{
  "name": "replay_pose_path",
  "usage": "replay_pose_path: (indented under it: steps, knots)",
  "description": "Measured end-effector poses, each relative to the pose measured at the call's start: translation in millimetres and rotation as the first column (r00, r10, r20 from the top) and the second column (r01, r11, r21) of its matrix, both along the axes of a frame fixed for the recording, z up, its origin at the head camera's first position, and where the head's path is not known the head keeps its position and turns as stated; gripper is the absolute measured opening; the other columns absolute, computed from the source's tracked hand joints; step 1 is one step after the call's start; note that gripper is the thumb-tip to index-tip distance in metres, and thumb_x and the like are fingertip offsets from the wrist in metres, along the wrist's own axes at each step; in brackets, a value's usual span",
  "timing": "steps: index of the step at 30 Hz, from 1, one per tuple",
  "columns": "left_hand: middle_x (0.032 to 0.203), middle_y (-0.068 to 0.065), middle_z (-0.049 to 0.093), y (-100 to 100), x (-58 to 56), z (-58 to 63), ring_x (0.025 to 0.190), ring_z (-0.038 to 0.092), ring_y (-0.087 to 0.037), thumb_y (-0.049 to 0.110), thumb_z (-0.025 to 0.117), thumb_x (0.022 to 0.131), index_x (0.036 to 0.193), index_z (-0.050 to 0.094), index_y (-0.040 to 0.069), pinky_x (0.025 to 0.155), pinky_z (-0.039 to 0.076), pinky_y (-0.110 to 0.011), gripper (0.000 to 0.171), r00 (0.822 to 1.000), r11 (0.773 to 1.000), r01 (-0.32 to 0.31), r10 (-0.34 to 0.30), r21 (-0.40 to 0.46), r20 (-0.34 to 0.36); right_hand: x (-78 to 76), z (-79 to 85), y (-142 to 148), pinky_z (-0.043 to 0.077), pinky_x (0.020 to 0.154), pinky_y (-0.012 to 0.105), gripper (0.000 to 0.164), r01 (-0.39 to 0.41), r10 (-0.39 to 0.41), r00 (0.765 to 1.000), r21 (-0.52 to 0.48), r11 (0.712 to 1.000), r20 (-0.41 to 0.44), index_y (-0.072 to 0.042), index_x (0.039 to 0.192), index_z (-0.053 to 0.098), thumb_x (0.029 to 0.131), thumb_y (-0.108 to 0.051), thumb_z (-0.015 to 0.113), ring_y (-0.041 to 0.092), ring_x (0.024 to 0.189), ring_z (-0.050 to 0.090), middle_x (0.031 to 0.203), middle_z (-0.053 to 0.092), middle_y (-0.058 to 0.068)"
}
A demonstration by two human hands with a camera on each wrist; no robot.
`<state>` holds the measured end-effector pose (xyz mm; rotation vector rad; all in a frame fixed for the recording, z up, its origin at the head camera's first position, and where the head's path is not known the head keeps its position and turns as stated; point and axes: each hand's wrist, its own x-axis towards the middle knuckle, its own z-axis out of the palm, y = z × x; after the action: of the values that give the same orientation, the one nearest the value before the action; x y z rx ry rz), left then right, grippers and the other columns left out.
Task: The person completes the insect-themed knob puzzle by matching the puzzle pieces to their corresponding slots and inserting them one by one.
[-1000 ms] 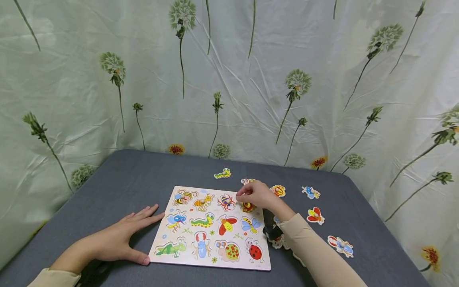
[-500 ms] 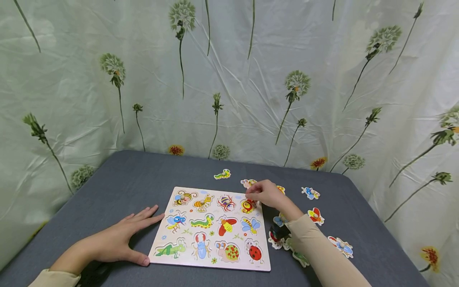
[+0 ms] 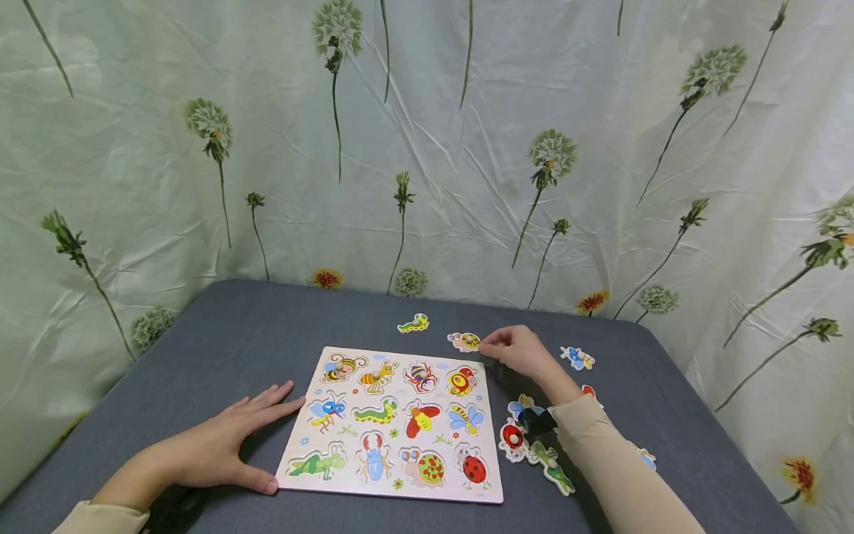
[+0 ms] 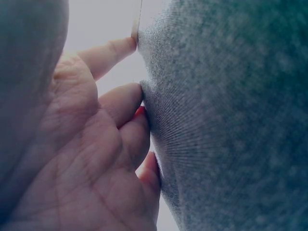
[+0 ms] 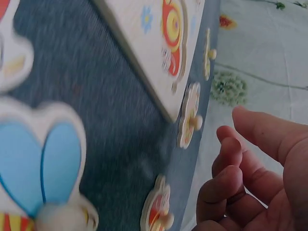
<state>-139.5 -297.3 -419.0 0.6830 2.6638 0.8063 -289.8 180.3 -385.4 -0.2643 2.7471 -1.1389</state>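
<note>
Past the far right corner of the puzzle board (image 3: 402,393), the right hand (image 3: 523,352) hangs, fingers parted and apparently holding nothing, beside the snail piece (image 3: 463,342), which lies crosswise on the bench (image 3: 287,319), head leftward. Picking a loose piece seems in hand, calling for a knob pinch; the left hand (image 3: 223,437), fingers extended, meets the board's left edge.

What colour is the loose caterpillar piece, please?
The caterpillar piece is green and yellow, clearest in the head view.

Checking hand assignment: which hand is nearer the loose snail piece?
Right. Right hand: close beside the snail piece. Left hand: farther off, at the left edge of the board.
</note>
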Motion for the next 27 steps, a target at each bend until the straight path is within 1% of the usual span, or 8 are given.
replay_pose_path:
  steps: [2, 5, 8, 11, 14, 16, 23, 27]
  knots:
    - [0.177, -0.026, 0.023, 0.0, -0.1, 0.2, 0.157, 0.021, -0.065, 0.059, 0.091, 0.077, 0.168, 0.038, 0.023, 0.115, 0.017, -0.088, 0.112, 1.000, 1.000, 0.001, -0.001, 0.000, -0.002, -2.9, -0.2, 4.2, 0.047, 0.063, 0.027, 0.024, 0.030, -0.030, 1.000, -0.005, 1.000, 0.002, -0.002, 0.109, 0.080, 0.102, -0.024, 0.074, 0.016, 0.071, 0.057, 0.086, 0.071, 0.011]
    - [0.177, -0.026, 0.024, 0.2, -0.2, 0.4, 0.157, 0.021, -0.065, 0.059, 0.091, 0.077, 0.168, 0.039, 0.024, 0.115, 0.018, -0.088, 0.111, 1.000, 1.000, 0.004, -0.004, 0.001, -0.008, -6.3, -0.8, 13.2, 0.047, 0.061, 0.028, 0.027, 0.054, -0.054, 0.999, 0.004, 0.999, -0.005, 0.000, 0.111, 0.079, 0.103, -0.025, 0.073, 0.015, 0.067, 0.055, 0.084, 0.070, 0.011]
    - [0.177, -0.027, 0.023, 0.4, -0.4, 0.4, 0.157, 0.021, -0.065, 0.059, 0.091, 0.077, 0.168, 0.038, 0.024, 0.114, 0.018, -0.088, 0.111, 1.000, 1.000, 0.005, -0.005, -0.001, -0.006, -10.2, -3.6, 22.6, 0.046, 0.062, 0.028, 0.028, 0.088, -0.088, 0.996, 0.020, 0.996, -0.017, 0.000, 0.111, 0.079, 0.104, -0.026, 0.072, 0.014, 0.069, 0.053, 0.085, 0.070, 0.008]
    - [0.177, -0.027, 0.023, 0.5, -0.9, 0.6, 0.157, 0.021, -0.065, 0.059, 0.091, 0.077, 0.169, 0.038, 0.024, 0.115, 0.017, -0.088, 0.111, 1.000, 1.000, 0.004, -0.004, -0.001, -0.001, -12.2, -5.6, 31.1, 0.046, 0.064, 0.028, 0.029, 0.117, -0.117, 0.993, 0.035, 0.992, -0.022, 0.000, 0.111, 0.079, 0.104, -0.027, 0.072, 0.015, 0.073, 0.055, 0.089, 0.072, 0.009]
    - [0.177, -0.027, 0.022, 0.3, -1.3, 0.8, 0.157, 0.020, -0.065, 0.059, 0.091, 0.077, 0.169, 0.038, 0.024, 0.115, 0.017, -0.088, 0.112, 1.000, 1.000, 0.004, -0.004, -0.001, 0.002, -12.6, -7.0, 38.3, 0.048, 0.066, 0.028, 0.029, 0.131, -0.130, 0.991, 0.056, 0.990, -0.024, 0.002, 0.110, 0.078, 0.103, -0.026, 0.072, 0.016, 0.076, 0.059, 0.093, 0.074, 0.011]
    - [0.177, -0.027, 0.021, 0.2, -1.4, 0.8, 0.158, 0.020, -0.065, 0.059, 0.091, 0.077, 0.169, 0.038, 0.024, 0.115, 0.016, -0.088, 0.112, 1.000, 1.000, 0.003, -0.003, 0.000, 0.005, -12.7, -8.5, 41.8, 0.048, 0.066, 0.027, 0.028, 0.145, -0.144, 0.989, 0.070, 0.987, -0.018, 0.002, 0.109, 0.079, 0.103, -0.025, 0.073, 0.016, 0.077, 0.060, 0.091, 0.074, 0.010]
    - [0.177, -0.027, 0.023, -0.2, -1.1, 0.2, 0.158, 0.019, -0.065, 0.059, 0.091, 0.077, 0.169, 0.038, 0.023, 0.115, 0.016, -0.088, 0.112, 1.000, 1.000, -0.002, 0.002, -0.006, 0.008, -11.4, -11.2, 48.7, 0.046, 0.065, 0.027, 0.028, 0.140, -0.140, 0.990, 0.111, 0.984, -0.005, 0.003, 0.104, 0.079, 0.100, -0.024, 0.075, 0.015, 0.075, 0.058, 0.085, 0.073, 0.007]
    - [0.177, -0.027, 0.023, 0.3, -1.1, 0.2, 0.158, 0.020, -0.064, 0.060, 0.091, 0.076, 0.168, 0.038, 0.023, 0.115, 0.016, -0.088, 0.112, 1.000, 1.000, -0.003, 0.003, -0.010, 0.007, -10.3, -12.2, 50.3, 0.045, 0.065, 0.027, 0.027, 0.159, -0.160, 0.987, 0.126, 0.979, -0.003, 0.002, 0.099, 0.078, 0.098, -0.025, 0.077, 0.015, 0.075, 0.057, 0.084, 0.072, 0.005]
